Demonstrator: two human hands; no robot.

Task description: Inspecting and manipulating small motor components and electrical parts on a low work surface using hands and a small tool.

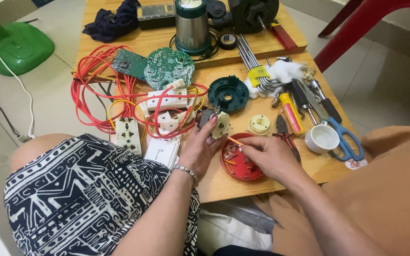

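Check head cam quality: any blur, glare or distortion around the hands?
Head view: even, soft light with faint shadows; left hand and right hand are reasonably sharp over the red dish; mild glare on the metal cylinder; table edge bows slightly from wide-angle distortion; small parts in the dish too fine to resolve.

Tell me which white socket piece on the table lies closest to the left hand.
The flat white faceplate at the table's front edge, just left of the left hand. The cream socket lies further left, and the socket strip sits further back among red wires.
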